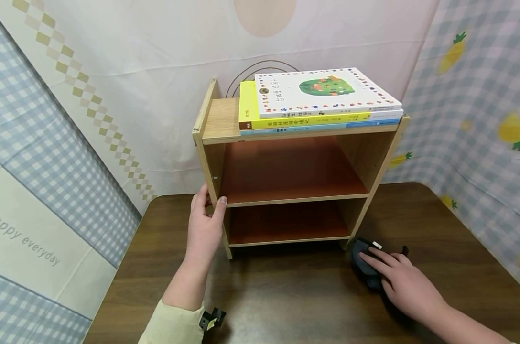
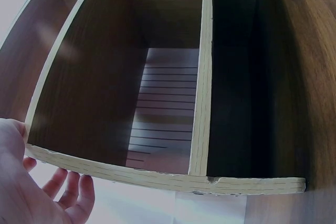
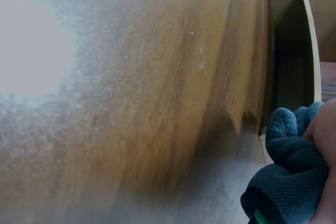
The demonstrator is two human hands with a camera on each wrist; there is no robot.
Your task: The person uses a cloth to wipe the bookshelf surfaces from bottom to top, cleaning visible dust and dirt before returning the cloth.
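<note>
A small wooden shelf (image 1: pixel 295 198) with reddish-brown boards stands on the table. My left hand (image 1: pixel 205 229) grips its left side panel, the thumb on the front edge and the fingers round the outer face. In the left wrist view, that hand (image 2: pixel 39 182) pinches the panel's edge at a corner. By the shelf's right foot, my right hand (image 1: pixel 408 284) holds a bunched dark grey cloth (image 1: pixel 362 260) against the table, fingers lying over it. The right wrist view shows the folded cloth (image 3: pixel 294 177) beside the shelf; the hand there is mostly cut off.
Several books lie stacked on the shelf's top, a white book (image 1: pixel 329 93) uppermost over a yellow book (image 1: pixel 248 102). The dark brown wooden table (image 1: pixel 281 291) extends around the shelf. Patterned fabric (image 1: pixel 165 95) hangs behind and at both sides.
</note>
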